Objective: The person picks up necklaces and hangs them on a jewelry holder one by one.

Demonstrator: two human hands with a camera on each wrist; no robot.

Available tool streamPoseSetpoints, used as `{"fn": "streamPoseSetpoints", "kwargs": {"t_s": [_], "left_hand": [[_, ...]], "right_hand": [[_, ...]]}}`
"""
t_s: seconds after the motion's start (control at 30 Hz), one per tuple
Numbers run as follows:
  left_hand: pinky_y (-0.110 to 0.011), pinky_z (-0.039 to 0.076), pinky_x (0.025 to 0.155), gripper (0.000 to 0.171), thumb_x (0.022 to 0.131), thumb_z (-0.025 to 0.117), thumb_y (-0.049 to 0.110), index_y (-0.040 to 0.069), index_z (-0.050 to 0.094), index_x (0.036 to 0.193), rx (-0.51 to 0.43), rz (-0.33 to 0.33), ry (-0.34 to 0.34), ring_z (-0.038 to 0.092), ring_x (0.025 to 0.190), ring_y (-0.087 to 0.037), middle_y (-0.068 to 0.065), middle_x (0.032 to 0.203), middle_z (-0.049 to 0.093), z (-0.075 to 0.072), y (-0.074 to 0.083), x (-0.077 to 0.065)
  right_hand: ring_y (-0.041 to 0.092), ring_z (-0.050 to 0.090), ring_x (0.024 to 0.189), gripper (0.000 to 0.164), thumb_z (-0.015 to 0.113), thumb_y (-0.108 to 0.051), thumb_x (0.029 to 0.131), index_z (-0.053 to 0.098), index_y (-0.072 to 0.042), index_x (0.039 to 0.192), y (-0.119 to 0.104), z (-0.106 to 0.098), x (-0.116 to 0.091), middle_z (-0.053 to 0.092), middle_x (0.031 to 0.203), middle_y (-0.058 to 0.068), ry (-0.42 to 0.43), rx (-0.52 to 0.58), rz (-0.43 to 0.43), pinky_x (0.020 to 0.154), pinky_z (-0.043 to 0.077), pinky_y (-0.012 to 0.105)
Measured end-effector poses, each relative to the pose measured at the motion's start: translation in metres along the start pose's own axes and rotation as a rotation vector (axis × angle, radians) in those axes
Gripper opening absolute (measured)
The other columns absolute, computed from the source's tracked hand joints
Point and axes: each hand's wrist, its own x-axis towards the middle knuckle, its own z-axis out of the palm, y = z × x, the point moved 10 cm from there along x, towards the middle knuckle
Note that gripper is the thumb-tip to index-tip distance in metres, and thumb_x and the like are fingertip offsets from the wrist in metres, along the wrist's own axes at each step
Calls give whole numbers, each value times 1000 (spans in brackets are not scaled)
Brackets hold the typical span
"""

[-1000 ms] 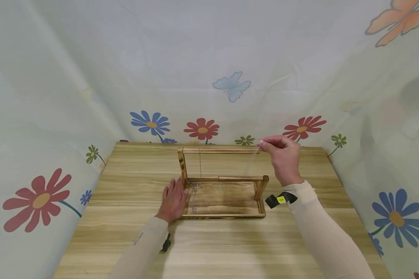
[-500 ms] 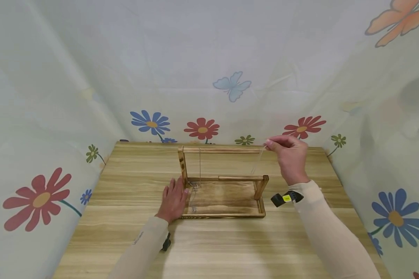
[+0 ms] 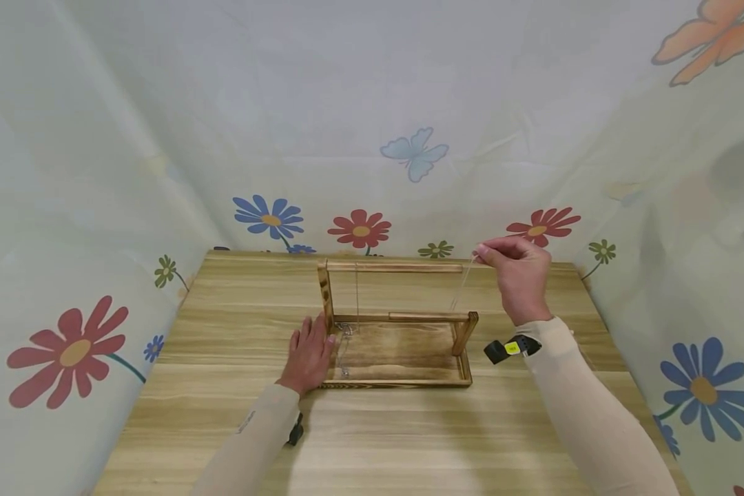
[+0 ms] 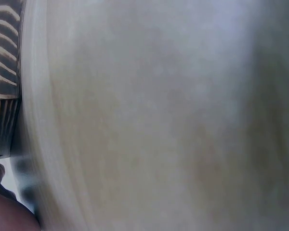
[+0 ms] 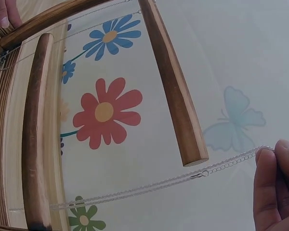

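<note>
My right hand (image 3: pixel 521 275) pinches one end of a thin silver necklace (image 5: pixel 135 189) between thumb and fingertips. The doubled chain slants down and left from the fingers, with a small clasp below the free end of the upper bar (image 5: pixel 178 96). Part of it is hidden behind the lower bar (image 5: pixel 36 130). These bars belong to a brown wooden jewelry stand (image 3: pixel 324 293). My left hand (image 3: pixel 308 353) lies with extended fingers against the left end of the stand's tray (image 3: pixel 397 384). Another necklace (image 3: pixel 357 296) hangs from the upper bar near the left post.
More silver chain (image 3: pixel 344 351) lies bunched at the left end of the tray. The stand sits on a wood-grain table (image 3: pixel 223 310). Behind it rises a white backdrop (image 3: pixel 322 103) printed with flowers and butterflies. The left wrist view mostly shows blurred tabletop (image 4: pixel 135 120).
My right hand has shifted a little to the right, past the upper bar's free end, taking the pinched necklace along. The left hand and the stand have stayed put.
</note>
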Motion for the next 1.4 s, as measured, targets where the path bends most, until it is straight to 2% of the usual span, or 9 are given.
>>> {"fn": "streamPoseSetpoints", "kwargs": {"t_s": [0.2,0.4,0.8,0.93,1.4], "left_hand": [[-63,5,130,65,116,28,38,8,8,169,17,-9,-13,6,164,-39,-15,176,16,1,0,1],[-64,6,129,65,116,29,37,7,9,169,10,-6,-9,7,164,-41,-16,175,17,-1,1,-1],[-64,6,129,64,115,31,36,7,11,169,8,-2,5,8,164,-41,-17,175,20,-2,0,0],[-64,6,129,64,115,31,37,7,12,168,9,-3,0,8,164,-41,-17,174,21,-1,0,0],[-62,4,131,65,115,28,39,9,9,169,33,-23,-23,6,165,-38,-14,176,18,1,-4,1]], "right_hand": [[11,76,70,22,82,-2,87,76,13,102,-2,3,1,77,81,1,3,17,10,73,64,24],[13,76,72,21,80,1,88,74,16,102,-4,9,3,77,80,2,-17,39,10,75,64,25],[15,78,76,22,80,-2,89,76,13,104,-3,16,5,78,82,-2,-49,-38,10,76,64,27],[18,78,77,20,80,0,88,76,13,103,-1,17,6,78,82,0,-48,-23,22,75,64,27],[12,77,76,21,81,-3,89,76,10,105,2,28,4,78,84,-2,-70,-60,77,76,63,24]]}}
